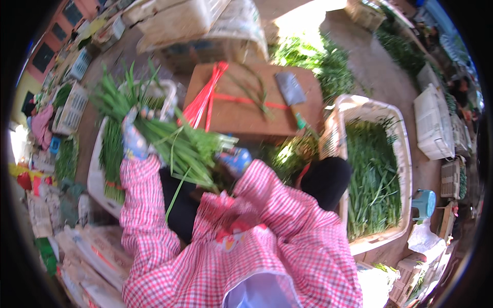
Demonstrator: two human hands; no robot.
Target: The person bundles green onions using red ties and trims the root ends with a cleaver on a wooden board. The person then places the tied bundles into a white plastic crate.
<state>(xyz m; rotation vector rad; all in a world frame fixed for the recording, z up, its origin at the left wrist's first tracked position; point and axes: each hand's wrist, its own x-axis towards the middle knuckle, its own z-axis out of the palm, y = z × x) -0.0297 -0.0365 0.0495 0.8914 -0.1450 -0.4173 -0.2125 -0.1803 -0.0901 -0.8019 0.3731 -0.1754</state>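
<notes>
My left hand (134, 138), in a blue patterned glove, grips a thick bunch of long green leafy stalks (177, 146), possibly garlic chives. The leaves fan out beyond the glove at upper left. My right hand (237, 159), gloved alike, is by the bunch's other end, close to some pale stem ends; its fingers are blurred and partly hidden, so its hold is unclear. Before me on a wooden board (238, 119) lie red plastic ties (202, 102), a few loose stalks (264, 92) and a cleaver (290, 88) with green on its handle.
At my right stands a plastic basket (406, 161) of green stalks (371, 181). A white crate (96, 173) at my left holds bundles (111, 154), one with a red tie. Greens (335, 73) are heaped beyond the board. A blue plastic stool (423, 204) is at far right.
</notes>
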